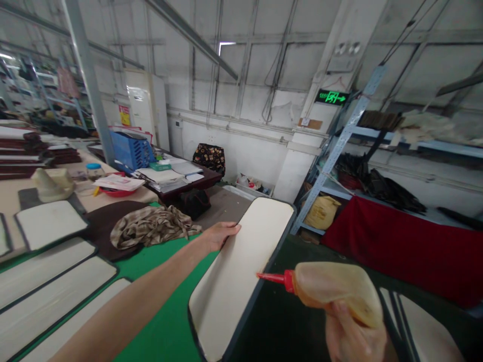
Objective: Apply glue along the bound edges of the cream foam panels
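Observation:
My left hand (221,235) grips the far left edge of a long cream panel (241,266) with rounded corners and a dark border, thumb on its face. The panel is held tilted over the front of a green table top. In my right hand (350,332) is a squeeze bottle (335,286) of amber liquid, lying on its side. Its red nozzle (271,277) points left, and the tip meets the panel near its right border. My fingers wrap the bottle from below.
Similar cream panels (56,291) lie on the green table (162,306) at left. A checked cloth (151,226) is crumpled behind them. More panels (426,327) stand at lower right. A metal shelf (324,166) with a red cloth (400,246) rises beyond.

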Motion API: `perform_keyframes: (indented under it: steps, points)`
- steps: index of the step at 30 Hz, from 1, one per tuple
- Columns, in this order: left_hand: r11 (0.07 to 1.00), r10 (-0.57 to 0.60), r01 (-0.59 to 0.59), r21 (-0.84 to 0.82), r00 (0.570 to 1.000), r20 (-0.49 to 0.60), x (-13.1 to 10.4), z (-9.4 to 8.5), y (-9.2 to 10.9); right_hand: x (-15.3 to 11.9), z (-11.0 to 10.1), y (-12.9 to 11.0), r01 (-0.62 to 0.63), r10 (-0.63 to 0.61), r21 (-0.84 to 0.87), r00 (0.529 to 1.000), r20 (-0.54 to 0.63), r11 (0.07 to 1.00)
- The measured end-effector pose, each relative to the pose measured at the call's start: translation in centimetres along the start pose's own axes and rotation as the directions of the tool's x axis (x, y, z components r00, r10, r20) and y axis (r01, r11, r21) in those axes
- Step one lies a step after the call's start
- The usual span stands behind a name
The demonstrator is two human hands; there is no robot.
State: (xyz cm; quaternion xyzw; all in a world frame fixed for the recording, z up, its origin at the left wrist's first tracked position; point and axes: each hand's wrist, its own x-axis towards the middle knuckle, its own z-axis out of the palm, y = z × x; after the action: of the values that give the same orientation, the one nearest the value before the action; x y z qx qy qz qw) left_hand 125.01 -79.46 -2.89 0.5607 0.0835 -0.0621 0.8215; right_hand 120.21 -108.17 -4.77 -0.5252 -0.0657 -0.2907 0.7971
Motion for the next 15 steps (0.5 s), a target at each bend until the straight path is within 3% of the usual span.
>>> perform_keyframes:
  steps: [12, 15]
  points:
    - [0.999, -0.027, 0.026, -0.039, 1.000, -0.010, 0.6, -0.9, 0.9, -0.6, 0.9, -0.1, 0.051, -0.051, -0.027, 0.999, 0.004, 0.998]
    - [0.998, -0.016, 0.017, -0.055, 1.000, 0.012, 1.1, -1.5, 0.8, -1.1, 0.8, -0.3, 0.011, -0.011, -0.030, 1.000, 0.003, 0.999]
